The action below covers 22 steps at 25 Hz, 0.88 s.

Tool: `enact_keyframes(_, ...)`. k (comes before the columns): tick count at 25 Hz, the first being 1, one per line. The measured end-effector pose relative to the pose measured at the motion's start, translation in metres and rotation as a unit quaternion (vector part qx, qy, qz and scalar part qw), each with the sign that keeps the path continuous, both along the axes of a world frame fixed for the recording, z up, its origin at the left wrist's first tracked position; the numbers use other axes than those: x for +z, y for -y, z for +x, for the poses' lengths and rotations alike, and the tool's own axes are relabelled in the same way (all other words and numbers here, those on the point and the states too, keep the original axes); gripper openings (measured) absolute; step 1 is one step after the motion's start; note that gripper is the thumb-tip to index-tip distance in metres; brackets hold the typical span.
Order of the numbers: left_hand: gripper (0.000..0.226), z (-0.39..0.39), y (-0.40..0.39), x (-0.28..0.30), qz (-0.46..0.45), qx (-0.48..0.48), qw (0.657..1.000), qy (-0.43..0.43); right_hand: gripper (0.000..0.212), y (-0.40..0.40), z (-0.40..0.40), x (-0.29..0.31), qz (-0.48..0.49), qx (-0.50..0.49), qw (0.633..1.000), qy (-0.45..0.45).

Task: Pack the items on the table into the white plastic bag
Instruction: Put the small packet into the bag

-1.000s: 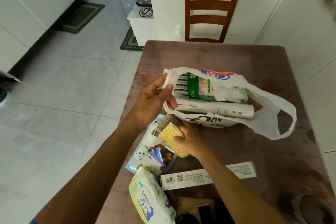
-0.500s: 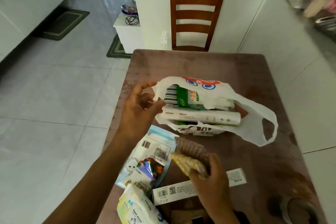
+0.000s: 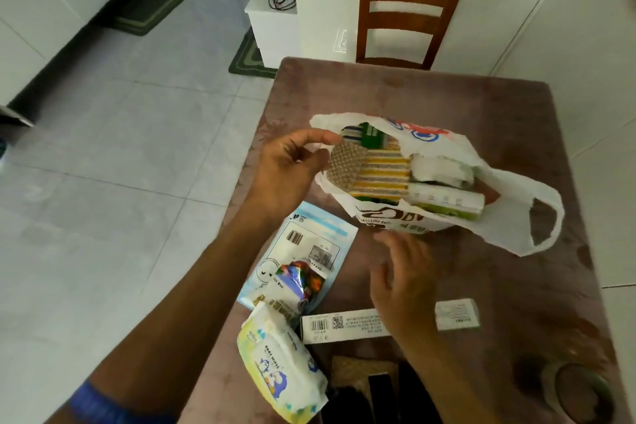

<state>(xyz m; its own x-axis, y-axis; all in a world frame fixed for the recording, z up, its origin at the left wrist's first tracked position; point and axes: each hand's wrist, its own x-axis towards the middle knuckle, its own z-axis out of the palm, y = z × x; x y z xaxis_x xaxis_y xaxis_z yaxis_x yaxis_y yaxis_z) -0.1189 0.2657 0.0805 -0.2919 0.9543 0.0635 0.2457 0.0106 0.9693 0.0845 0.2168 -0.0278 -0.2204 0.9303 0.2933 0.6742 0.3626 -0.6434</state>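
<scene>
The white plastic bag [image 3: 509, 203] lies on its side on the brown table [image 3: 447, 103], mouth toward me. My left hand [image 3: 285, 169] pinches the bag's rim at its left edge and holds the mouth wide. A yellow striped sponge pack [image 3: 378, 172] with a brown scouring side rests just inside the mouth, over a green pack and a white tube box [image 3: 447, 200]. My right hand [image 3: 402, 279] hovers empty, fingers spread, just below the bag. On the table near me lie a blue pouch [image 3: 309, 241], a colourful snack packet [image 3: 299, 282], a baby wipes pack [image 3: 278, 361] and a long white box [image 3: 347, 323].
A wooden chair [image 3: 413, 3] stands at the table's far end. A round dark object [image 3: 578, 392] sits at the near right corner, and dark items [image 3: 371, 389] lie at the near edge. Tiled floor drops off left of the table.
My right hand carried the sponge pack from the table into the bag's mouth, let it go and drew back empty. My left hand kept holding the bag's rim.
</scene>
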Motion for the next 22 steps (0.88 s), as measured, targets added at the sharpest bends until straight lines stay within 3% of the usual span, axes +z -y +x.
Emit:
enact_keyframes(2, 0.026, -0.001, 0.001, 0.003, 0.014, -0.009, 1.000, -0.004, 0.039, 0.031, -0.024, -0.027, -0.075, 0.140, 0.987, 0.029)
enact_keyframes(4, 0.026, -0.003, 0.004, 0.002, 0.018, -0.016, 1.000, -0.019, 0.057, 0.039, -0.055, -0.056, -0.142, 0.238, 0.956, 0.100)
enact_keyframes(7, 0.025, -0.006, 0.014, -0.005, 0.007, -0.004, 1.000, -0.019, 0.093, 0.025, -0.089, -0.078, -0.297, 0.185, 0.919, 0.182)
enact_keyframes(8, 0.025, -0.007, 0.016, -0.007, 0.005, 0.000, 1.000, -0.012, 0.093, 0.018, -0.093, -0.082, -0.305, 0.163, 0.911, 0.224)
enact_keyframes(10, 0.028, -0.008, 0.020, -0.010, 0.002, 0.005, 1.000, -0.006, 0.069, 0.012, -0.089, -0.086, -0.302, 0.160, 0.903, 0.262)
enact_keyframes(14, 0.032, -0.005, 0.015, -0.008, 0.003, 0.000, 1.000, -0.004, 0.039, 0.030, -0.069, -0.075, -0.340, 0.153, 0.923, 0.091)
enact_keyframes(18, 0.038, -0.003, 0.006, 0.000, 0.003, -0.018, 1.000, 0.003, 0.015, 0.042, -0.016, -0.025, -0.277, 0.067, 0.958, -0.039)
enact_keyframes(22, 0.042, 0.004, 0.001, 0.006, -0.010, -0.034, 0.999, 0.034, 0.018, 0.004, 0.047, 0.052, -0.258, -0.033, 0.942, -0.211)
